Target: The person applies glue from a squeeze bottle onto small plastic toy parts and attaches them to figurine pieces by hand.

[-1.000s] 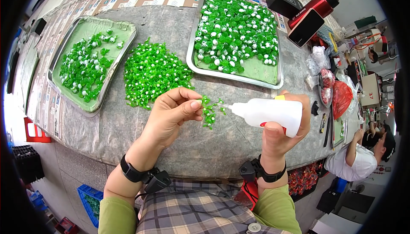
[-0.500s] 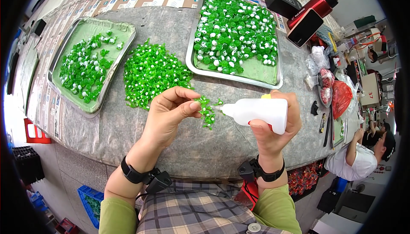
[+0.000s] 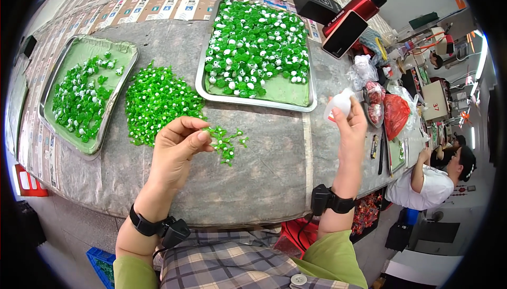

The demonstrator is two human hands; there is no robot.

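My right hand point(image 3: 353, 122) grips a white plastic squeeze bottle point(image 3: 340, 104), held away to the right with its narrow end up. My left hand point(image 3: 182, 149) is closed in a pinch, thumb against forefinger; whatever lies between the fingertips is too small or hidden to make out. Just beyond those fingertips, a few loose green plastic pieces with white dots point(image 3: 226, 146) lie on the grey table covering. Behind the hand a larger heap of such green pieces point(image 3: 161, 104) is piled on the table.
A metal tray point(image 3: 259, 100) at the back holds many green pieces with white eye-like balls. Another lined tray point(image 3: 127, 72) stands left with fewer. At right are a phone point(image 3: 344, 34), a red flask point(image 3: 359, 9), a black box point(image 3: 316, 5) and bags point(image 3: 396, 115). A person point(image 3: 425, 181) sits farther right.
My right hand has carried the bottle from beside my left fingertips out to the right and turned it upward. My left hand keeps its pinch near the loose pieces. The view has shifted rightward.
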